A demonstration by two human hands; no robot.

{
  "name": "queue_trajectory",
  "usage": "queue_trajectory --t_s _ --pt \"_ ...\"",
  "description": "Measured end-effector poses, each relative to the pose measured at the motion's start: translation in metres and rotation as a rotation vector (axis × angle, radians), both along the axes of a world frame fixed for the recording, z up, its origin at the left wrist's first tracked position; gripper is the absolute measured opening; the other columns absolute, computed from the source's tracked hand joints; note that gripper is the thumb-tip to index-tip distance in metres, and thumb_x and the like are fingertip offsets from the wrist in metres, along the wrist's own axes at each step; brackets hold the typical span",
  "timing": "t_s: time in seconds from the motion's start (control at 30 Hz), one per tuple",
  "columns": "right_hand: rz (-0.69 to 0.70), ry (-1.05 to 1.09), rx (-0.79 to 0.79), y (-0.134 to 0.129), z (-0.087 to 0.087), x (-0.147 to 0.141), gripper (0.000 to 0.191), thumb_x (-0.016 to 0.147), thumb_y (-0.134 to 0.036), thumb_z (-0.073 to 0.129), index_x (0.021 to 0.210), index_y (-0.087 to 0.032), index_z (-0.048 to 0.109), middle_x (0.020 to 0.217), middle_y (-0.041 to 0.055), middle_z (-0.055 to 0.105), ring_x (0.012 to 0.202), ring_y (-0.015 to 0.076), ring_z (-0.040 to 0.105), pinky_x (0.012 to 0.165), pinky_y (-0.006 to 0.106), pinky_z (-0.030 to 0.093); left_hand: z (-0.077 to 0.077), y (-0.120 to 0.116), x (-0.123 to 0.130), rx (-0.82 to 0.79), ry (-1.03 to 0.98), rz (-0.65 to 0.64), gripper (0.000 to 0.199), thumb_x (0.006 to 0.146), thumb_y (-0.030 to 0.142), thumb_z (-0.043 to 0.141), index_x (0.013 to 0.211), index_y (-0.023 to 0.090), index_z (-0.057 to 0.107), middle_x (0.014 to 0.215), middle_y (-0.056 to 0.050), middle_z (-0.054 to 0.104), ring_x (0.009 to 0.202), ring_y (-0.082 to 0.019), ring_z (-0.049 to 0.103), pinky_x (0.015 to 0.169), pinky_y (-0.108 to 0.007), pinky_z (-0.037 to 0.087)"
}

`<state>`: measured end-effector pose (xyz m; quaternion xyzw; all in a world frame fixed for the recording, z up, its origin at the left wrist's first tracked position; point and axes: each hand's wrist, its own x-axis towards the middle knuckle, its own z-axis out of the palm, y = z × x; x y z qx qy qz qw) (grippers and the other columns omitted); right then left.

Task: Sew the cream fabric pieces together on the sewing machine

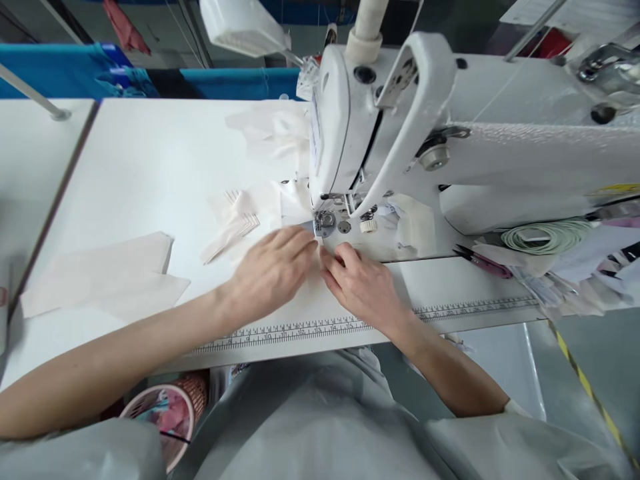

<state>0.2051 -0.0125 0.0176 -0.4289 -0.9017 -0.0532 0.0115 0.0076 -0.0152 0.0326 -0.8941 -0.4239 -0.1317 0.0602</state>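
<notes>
Two bare hands meet near the middle of the frame, in the head view, just below the low end of the sewing machine. Between their fingertips sits a small bit of pale cloth, mostly hidden by the fingers; its full shape cannot be made out.

To do this step well, I would keep the cloth flat and its edges matched, guide it with light, even pressure from both sides, and avoid tugging. Fingertips should stay clear of the needle area, since they work so close to it.

The left hand lies palm down, its forearm slanting up from the lower left, the fingers bent and close together. The right hand comes in from the lower right, fingers curled, thumb and forefinger drawn nearly together at the cloth. Whether either hand pinches it or merely presses it down, I cannot tell. Both wrists hang low over the table, near its printed ruler, and the two forearms form a wide, fairly even V.
</notes>
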Motion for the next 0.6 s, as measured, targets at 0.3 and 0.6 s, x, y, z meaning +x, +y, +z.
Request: queue_trajectory --t_s 0.3,0.6 --pt "0.005 -0.029 -0.011 -0.001 0.000 0.000 0.045 0.106 -0.033 0.028 0.140 -0.018 0.053 0.107 0.0065 0.064 0.085 0.0143 0.061 0.062 0.028 0.040 -0.032 -0.020 0.006 0.069 0.114 0.004 0.045 0.100 0.025 0.041 0.132 -0.004 0.055 0.136 -0.023 0.058 0.128 -0.033 0.054 0.111 -0.046 0.045" --pt "0.017 -0.094 -0.076 0.003 0.009 -0.003 0.049 0.106 -0.033 0.023 0.143 -0.015 0.049 0.110 0.0085 0.062 0.083 0.0141 0.061 0.058 0.028 0.039 -0.037 -0.016 0.004 -0.036 0.030 0.007 0.046 0.099 0.025 0.041 0.133 -0.003 0.054 0.138 -0.026 0.054 0.130 -0.034 0.050 0.108 -0.047 0.048"
